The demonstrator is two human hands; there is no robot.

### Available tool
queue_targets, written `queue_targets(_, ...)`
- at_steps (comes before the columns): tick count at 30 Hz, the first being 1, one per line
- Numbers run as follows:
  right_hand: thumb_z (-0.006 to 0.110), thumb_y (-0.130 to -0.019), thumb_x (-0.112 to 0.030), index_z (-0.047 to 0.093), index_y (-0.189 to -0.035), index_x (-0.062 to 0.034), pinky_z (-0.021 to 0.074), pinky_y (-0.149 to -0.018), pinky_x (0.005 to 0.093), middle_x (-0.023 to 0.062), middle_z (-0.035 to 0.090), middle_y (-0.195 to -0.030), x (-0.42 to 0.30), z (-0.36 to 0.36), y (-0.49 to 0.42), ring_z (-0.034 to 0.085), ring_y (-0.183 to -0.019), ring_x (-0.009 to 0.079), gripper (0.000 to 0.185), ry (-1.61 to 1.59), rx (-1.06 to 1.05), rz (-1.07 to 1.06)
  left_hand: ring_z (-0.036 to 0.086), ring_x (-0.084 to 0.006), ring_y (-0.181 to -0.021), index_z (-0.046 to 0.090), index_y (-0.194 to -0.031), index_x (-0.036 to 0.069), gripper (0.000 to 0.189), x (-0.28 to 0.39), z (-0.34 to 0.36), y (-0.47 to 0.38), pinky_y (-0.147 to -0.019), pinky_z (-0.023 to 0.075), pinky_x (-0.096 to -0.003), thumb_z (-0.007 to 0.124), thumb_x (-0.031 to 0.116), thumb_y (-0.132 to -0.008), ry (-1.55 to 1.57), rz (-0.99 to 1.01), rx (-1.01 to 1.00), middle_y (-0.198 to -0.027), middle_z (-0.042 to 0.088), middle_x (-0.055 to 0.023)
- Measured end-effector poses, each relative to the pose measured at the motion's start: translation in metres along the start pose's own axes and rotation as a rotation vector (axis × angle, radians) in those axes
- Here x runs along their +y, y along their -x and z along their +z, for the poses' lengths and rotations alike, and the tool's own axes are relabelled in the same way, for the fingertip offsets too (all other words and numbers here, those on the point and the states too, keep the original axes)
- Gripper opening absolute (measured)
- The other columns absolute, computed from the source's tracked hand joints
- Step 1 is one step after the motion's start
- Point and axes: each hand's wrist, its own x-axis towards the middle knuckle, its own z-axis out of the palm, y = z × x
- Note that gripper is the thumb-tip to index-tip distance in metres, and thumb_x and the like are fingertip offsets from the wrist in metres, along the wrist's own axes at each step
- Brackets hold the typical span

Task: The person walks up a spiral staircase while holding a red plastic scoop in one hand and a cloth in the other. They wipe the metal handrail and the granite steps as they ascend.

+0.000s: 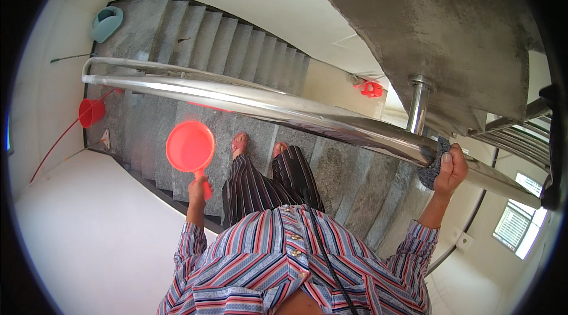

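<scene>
My left hand (197, 190) grips the handle of a red plastic dipper (191, 146), held out over the stair treads with its round bowl toward the camera. At the right, my right hand (451, 170) is closed around a dark grey cloth (429, 176) and presses it against the stainless steel handrail (284, 104). The cloth wraps over part of the rail, near a short steel post (418, 106). Whether the dipper holds any water cannot be told.
Grey stone stairs (328, 173) run beneath my feet, and another flight (222, 44) lies beyond the rail. On the landing stand a red bucket (92, 113), a thin red pole (66, 137) and a pale green basin-like object (108, 24). A concrete underside (443, 17) hangs at upper right.
</scene>
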Motion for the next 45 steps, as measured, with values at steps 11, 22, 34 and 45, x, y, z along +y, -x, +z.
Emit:
queue_targets(11,0.047,-0.076,-0.008,0.043,-0.067,0.0000,0.0299,-0.048,0.0283,0.0095,0.039,-0.062,0.019,-0.023,0.011,0.036,-0.051,0.0193,0.013,0.179,0.005,0.011,0.051,-0.0170,-0.048,0.055,-0.086,-0.002,0.024,0.001,0.009,-0.012,-0.044,0.0426,-0.0272,0.056,0.018,-0.072,-0.079,0.001,-0.058,-0.062,0.053,-0.0083)
queue_targets(22,0.048,-0.077,-0.010,0.042,-0.066,-0.0006,0.0293,-0.048,0.0295,0.0095,0.037,-0.060,0.013,-0.029,0.010,0.036,-0.051,0.0200,0.016,0.172,0.023,0.015,0.051,-0.0180,-0.046,0.055,-0.083,-0.001,0.024,0.001,0.011,-0.009,-0.043,0.0425,-0.0278,0.059,0.019,-0.070,-0.187,-0.039,-0.074,-0.060,0.053,-0.0082)
queue_targets(34,0.048,-0.075,-0.009,0.041,-0.064,0.0003,0.0261,-0.044,0.0301,0.0096,0.035,-0.058,-0.013,-0.035,0.001,0.034,-0.048,0.0206,0.016,0.193,0.042,-0.029,0.051,-0.0183,-0.043,0.054,-0.081,-0.003,0.023,0.019,0.011,-0.014,-0.039,0.0430,-0.0290,0.061,0.015,-0.069,-0.283,-0.105,-0.125,-0.058,0.053,-0.0094)
queue_targets(45,0.050,-0.072,-0.012,0.041,-0.064,-0.0002,0.0269,-0.043,0.0310,0.0107,0.036,-0.058,-0.009,-0.041,0.003,0.034,-0.047,0.0224,0.017,0.181,0.020,-0.032,0.052,-0.0183,-0.044,0.056,-0.082,-0.002,0.023,0.031,0.039,-0.013,-0.041,0.0432,-0.0284,0.060,0.017,-0.070,-0.449,-0.058,-0.180,-0.058,0.054,-0.0087)
